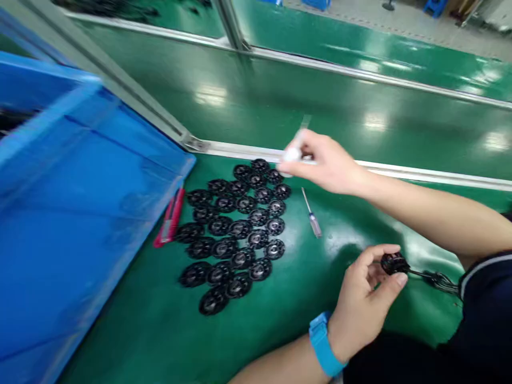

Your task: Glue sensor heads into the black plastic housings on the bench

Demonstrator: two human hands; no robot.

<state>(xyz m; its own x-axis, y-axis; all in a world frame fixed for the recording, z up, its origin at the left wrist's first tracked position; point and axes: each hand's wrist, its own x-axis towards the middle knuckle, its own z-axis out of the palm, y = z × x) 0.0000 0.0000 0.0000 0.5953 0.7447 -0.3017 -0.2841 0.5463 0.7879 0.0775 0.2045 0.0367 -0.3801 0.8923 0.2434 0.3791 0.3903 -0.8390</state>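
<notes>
Green work surface (160,320) underlies everything; big blue bin (108,197) fills the left side. Black round parts (240,229) lie in loose, closely packed rows between bin and hands. Left hand (360,301) is low, near the body, wearing a blue wristband (323,346); right hand (332,162) is raised beyond the rows' far corner. Red tool (171,220) beside the bin edge; screwdriver (312,215) right of the rows. Left thumb and fingers pinch a small black part (392,263) trailing a bundled cord (440,281). Probably light, rigid, smooth; best held by its rim, cord left slack. Right thumb and fingers grip a white object (294,154), blurred; likely light, best taken round its body, firmness unclear.
</notes>
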